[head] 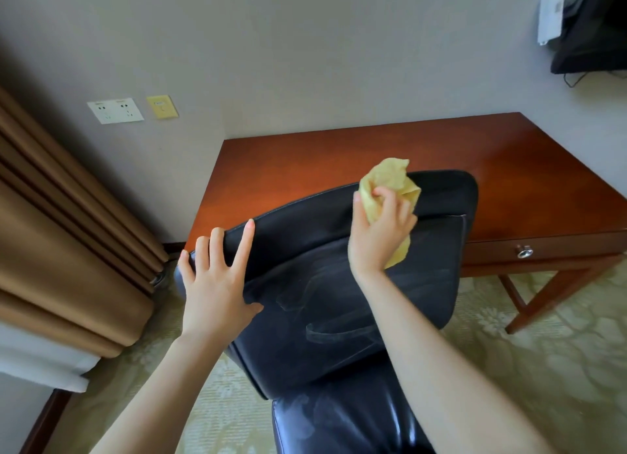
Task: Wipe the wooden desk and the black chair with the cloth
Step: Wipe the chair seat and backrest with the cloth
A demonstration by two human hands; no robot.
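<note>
The right hand point(380, 236) grips a crumpled yellow cloth point(390, 189), fingers curled narrow around the bunched fabric; one fold rises above the fingertips and a tail hangs below the heel of the palm. The cloth is pressed against the upper edge of the black leather chair backrest point(332, 284), near its right corner. The left hand point(217, 284) rests on the top left corner of the same backrest, fingers spread wide and flat, holding nothing, the thumb lying along the front face below the fingertips. Pale smear marks show on the leather between the two hands and on the padded part point(342, 423) below the wrists. The reddish-brown polished wooden desk point(339, 155) stands beyond the fingertips, behind the chair, against a grey wall; a drawer with a round metal knob point(524, 251) lies to the right of the right hand. Brown curtains point(61, 236) hang left of the left hand
</note>
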